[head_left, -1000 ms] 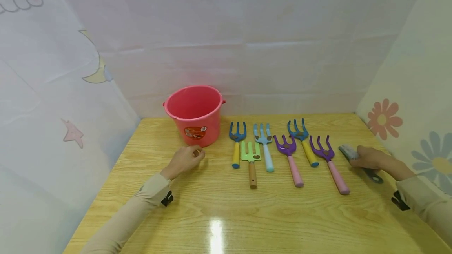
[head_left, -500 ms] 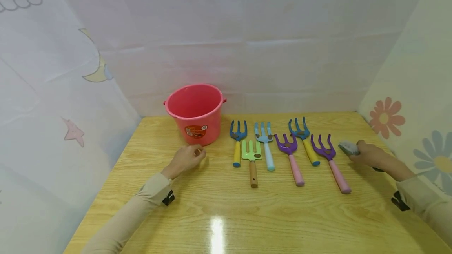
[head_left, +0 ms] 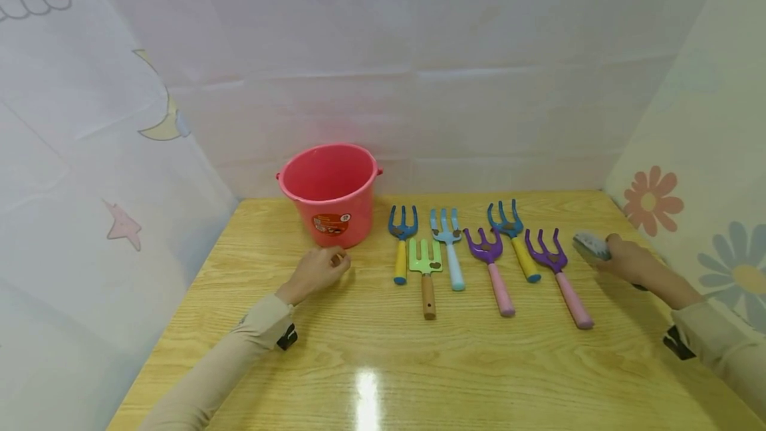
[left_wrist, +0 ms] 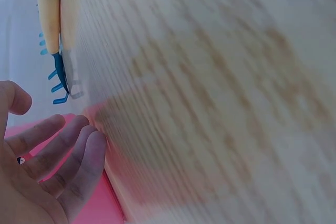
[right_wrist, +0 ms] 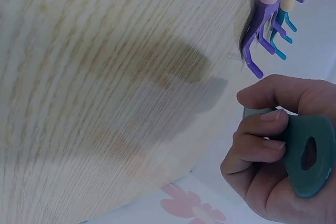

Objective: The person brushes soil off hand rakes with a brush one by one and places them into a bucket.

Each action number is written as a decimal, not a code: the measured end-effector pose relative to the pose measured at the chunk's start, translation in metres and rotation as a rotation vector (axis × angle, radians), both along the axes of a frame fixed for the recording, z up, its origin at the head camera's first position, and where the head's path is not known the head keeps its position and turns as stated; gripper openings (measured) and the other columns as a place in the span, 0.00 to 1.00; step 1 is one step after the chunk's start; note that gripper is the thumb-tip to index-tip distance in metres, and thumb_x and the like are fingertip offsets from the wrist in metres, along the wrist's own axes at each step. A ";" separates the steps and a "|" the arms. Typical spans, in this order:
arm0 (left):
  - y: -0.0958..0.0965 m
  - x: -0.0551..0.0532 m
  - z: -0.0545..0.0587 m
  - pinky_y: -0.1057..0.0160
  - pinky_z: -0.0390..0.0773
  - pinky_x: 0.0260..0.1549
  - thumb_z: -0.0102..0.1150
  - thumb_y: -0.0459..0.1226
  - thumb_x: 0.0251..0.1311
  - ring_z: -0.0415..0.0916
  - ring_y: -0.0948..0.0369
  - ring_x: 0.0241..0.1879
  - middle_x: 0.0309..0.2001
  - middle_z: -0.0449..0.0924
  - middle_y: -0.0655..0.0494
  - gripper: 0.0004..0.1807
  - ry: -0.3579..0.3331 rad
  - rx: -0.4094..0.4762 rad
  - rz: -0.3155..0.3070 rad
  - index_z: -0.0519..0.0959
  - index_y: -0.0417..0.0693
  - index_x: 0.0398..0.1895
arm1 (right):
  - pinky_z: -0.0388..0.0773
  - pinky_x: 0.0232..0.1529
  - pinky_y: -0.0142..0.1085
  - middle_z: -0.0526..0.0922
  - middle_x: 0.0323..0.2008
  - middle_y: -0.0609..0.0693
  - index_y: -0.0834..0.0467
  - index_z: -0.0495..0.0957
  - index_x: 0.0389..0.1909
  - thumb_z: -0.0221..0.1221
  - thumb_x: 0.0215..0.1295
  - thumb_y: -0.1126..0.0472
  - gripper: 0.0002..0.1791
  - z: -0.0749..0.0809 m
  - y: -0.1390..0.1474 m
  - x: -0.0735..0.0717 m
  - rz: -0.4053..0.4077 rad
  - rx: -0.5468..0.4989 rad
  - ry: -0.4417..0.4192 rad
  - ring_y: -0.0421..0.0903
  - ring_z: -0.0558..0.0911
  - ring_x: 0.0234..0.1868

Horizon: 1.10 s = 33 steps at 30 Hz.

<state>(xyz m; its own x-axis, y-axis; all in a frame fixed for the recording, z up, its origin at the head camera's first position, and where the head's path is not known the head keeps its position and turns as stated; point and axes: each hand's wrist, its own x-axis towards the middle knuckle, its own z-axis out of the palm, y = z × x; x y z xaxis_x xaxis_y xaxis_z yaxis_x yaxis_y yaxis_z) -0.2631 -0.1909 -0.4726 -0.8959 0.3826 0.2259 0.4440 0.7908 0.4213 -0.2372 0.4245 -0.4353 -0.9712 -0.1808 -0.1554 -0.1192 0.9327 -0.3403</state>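
Observation:
My right hand (head_left: 628, 263) grips a scrubbing brush (head_left: 591, 246) at the right of the table, its pale bristle side showing in the head view. In the right wrist view, fingers curl round its grey-green handle (right_wrist: 315, 184), which has a hole near the end. Left of it lies a hand fork (head_left: 559, 278) with purple tines, a pink handle and a brown smudge. My left hand (head_left: 314, 275) holds nothing, its fingers loosely bent, in front of the pink bucket (head_left: 353, 218). The left wrist view shows those fingers (left_wrist: 84, 166) apart from the thumb.
Several more hand forks lie in a spread between the hands, among them a green one (head_left: 426, 265), a light blue one (head_left: 451, 258) and a blue-yellow one (head_left: 401, 255). Brown smudges mark most heads. Cloth walls (head_left: 503, 132) close off the back and sides.
My right hand has lifted the brush slightly and turned it, so its bristles show more and the handle end has slipped from sight behind the wrist. My left hand has barely moved.

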 end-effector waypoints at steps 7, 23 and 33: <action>0.003 -0.001 -0.002 0.60 0.78 0.31 0.58 0.41 0.67 0.76 0.64 0.27 0.30 0.82 0.58 0.09 -0.025 0.008 0.011 0.84 0.47 0.40 | 0.71 0.21 0.42 0.72 0.28 0.66 0.85 0.58 0.46 0.57 0.64 0.64 0.27 0.001 -0.002 -0.001 -0.003 0.002 0.039 0.52 0.72 0.24; 0.009 -0.002 -0.001 0.60 0.78 0.32 0.59 0.39 0.66 0.77 0.64 0.28 0.29 0.82 0.58 0.07 -0.031 0.043 -0.020 0.84 0.46 0.40 | 0.71 0.21 0.42 0.74 0.28 0.68 0.85 0.60 0.47 0.58 0.64 0.63 0.28 0.007 -0.017 -0.008 -0.021 -0.005 0.122 0.53 0.74 0.24; 0.014 -0.003 -0.003 0.62 0.77 0.29 0.59 0.39 0.66 0.75 0.68 0.24 0.27 0.81 0.61 0.07 -0.069 0.073 -0.028 0.83 0.46 0.40 | 0.72 0.21 0.42 0.75 0.30 0.70 0.87 0.59 0.51 0.60 0.63 0.64 0.31 0.005 -0.022 -0.009 -0.001 -0.010 0.180 0.53 0.75 0.25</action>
<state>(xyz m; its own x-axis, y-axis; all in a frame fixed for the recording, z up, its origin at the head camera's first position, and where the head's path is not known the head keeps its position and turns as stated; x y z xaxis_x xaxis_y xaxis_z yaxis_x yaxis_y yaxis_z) -0.2657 -0.1765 -0.4761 -0.8993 0.3927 0.1924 0.4336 0.7442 0.5080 -0.2465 0.4023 -0.4299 -0.9833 -0.1806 0.0229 -0.1783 0.9295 -0.3228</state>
